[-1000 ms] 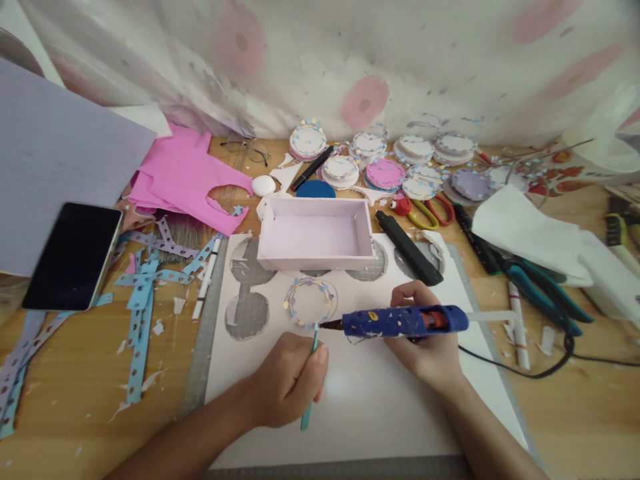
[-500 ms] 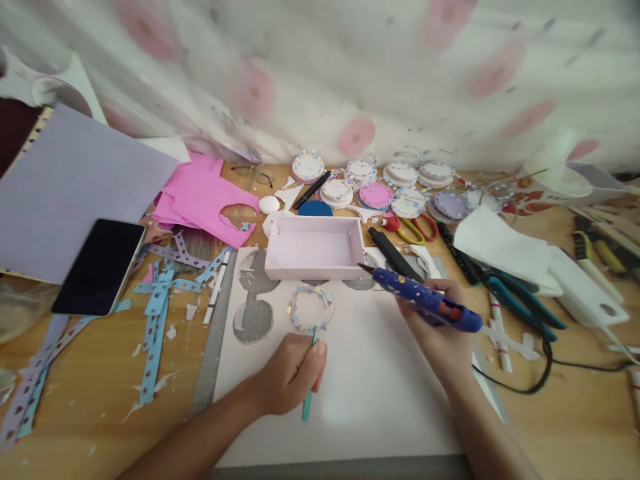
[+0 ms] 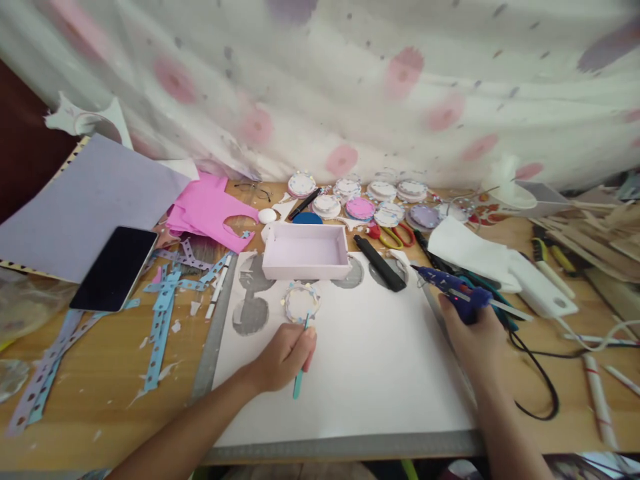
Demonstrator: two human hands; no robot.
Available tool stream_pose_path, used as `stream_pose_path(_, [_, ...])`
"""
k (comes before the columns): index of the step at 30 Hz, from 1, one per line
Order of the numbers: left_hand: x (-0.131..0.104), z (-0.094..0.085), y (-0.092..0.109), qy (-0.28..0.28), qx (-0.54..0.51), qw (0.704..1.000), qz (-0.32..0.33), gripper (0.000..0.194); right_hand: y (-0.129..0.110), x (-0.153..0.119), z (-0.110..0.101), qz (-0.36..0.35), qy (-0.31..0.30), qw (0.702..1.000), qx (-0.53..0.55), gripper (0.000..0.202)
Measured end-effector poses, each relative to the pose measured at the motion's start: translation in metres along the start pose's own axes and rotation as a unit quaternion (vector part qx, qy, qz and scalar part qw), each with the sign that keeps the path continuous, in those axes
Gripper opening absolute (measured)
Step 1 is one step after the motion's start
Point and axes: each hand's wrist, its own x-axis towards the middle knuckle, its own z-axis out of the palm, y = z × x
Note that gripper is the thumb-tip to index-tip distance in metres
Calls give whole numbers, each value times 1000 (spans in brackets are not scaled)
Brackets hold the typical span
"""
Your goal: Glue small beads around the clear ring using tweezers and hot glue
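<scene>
My left hand (image 3: 287,357) pinches a pair of teal tweezers (image 3: 299,385). Their tip reaches the near edge of a small ring (image 3: 301,303) trimmed with pale blue, yellow and lilac bits, which lies on the white sheet (image 3: 360,373). Out at the right side of the sheet, my right hand (image 3: 475,340) is wrapped round a dark blue patterned glue gun (image 3: 453,291), its nozzle pointing left and a glue stick sticking out behind. A shallow pale pink box (image 3: 306,272) stands just beyond the ring. I cannot make out whether the tweezers grip the ring.
Several decorated discs (image 3: 360,208) are grouped at the back by the curtain. A black tool (image 3: 380,263), scissors (image 3: 395,237) and pliers (image 3: 493,293) lie to the right. Leftward are a phone (image 3: 115,268), pink felt (image 3: 213,210) and blue strips (image 3: 161,327). A black cable (image 3: 547,380) loops at the right.
My right hand has moved the glue gun rightward, away from the box and ring. The left hand still holds the tweezers at the ring. The whole view has shifted slightly.
</scene>
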Motion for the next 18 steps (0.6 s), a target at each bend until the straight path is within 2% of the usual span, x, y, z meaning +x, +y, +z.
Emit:
stream_pose_path(6, [0,0,-1,-4,9,1000,-4,64,0,1,2,-34,-59,996,-49,50])
stream_pose_path(8, [0,0,-1,-6,11,1000,-6,64,4,-1,2,-48,-48,997,-26,49])
stream_pose_path(12, [1,1,1,-7,11,1000,-10,65,13,1,3,-52,12,998,-14,49])
stream_pose_path(18, [1,0,1,-9,5,1000,-19,65,26,12,7,-104,1,992,-76,36])
